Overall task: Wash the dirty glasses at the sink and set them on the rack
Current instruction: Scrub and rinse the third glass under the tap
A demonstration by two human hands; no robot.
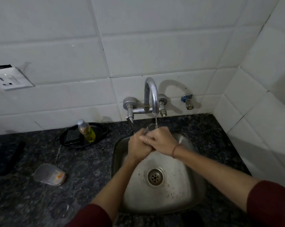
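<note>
A person stands at a steel sink [179, 194] set into a dark speckled worktop [83, 169], seen from above. Both hands meet at the sink's 12 o'clock edge, under a thin stream of water [156, 122] from a curved chrome tap [150, 94] on the white tiled wall. The left hand [138, 148] has its fingers curled, and the right hand [161, 141] wraps over it. Together they grip a clear glass [151, 126], of which only the rim shows above the fingers, right under the stream. A thin band [175, 150] circles the right wrist, and dark red sleeves cover both forearms near the elbows. The drain [155, 176] sits mid-basin, with water drops around it.

At 9 o'clock from the sink, well apart from it, a dirty glass [48, 174] lies on its side on the worktop, with orange residue at its base. At 10 o'clock, a black dish [69, 140] holds a small bottle [86, 131] of yellow-green liquid, tilted. A wall socket [9, 81] sits further left. A small valve [188, 102] juts from the tiles at 1 o'clock.
</note>
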